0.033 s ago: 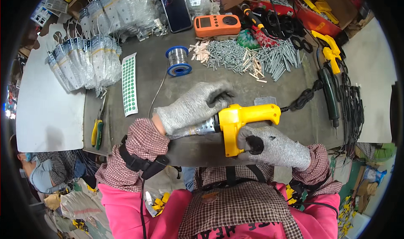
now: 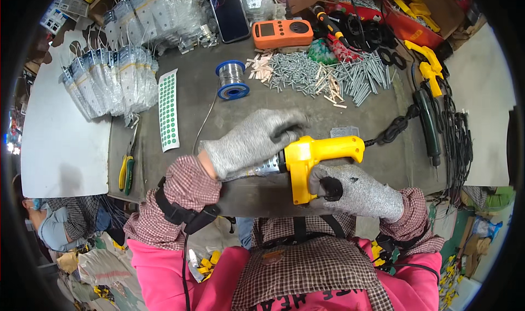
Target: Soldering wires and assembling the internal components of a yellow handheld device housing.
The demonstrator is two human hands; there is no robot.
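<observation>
A yellow pistol-shaped electric tool (image 2: 322, 149) lies low over the grey bench (image 2: 191, 54), its metal barrel (image 2: 261, 169) pointing left and its black cord (image 2: 395, 128) running off to the right. My left hand (image 2: 249, 141), in a grey knit glove, wraps over the barrel and the front of the yellow body. My right hand (image 2: 358, 193), also gloved, grips the tool's handle from below, with a black round part (image 2: 330, 188) showing between its fingers. What the barrel's tip touches is hidden under my left hand.
Behind the tool are a blue solder spool (image 2: 231, 80), a pile of grey screws (image 2: 322, 73), an orange meter (image 2: 283, 33) and a phone (image 2: 229, 7). A strip of green dots (image 2: 168, 109), bagged parts (image 2: 109, 84) and pliers (image 2: 127, 171) are left; more tools (image 2: 429, 65) are right.
</observation>
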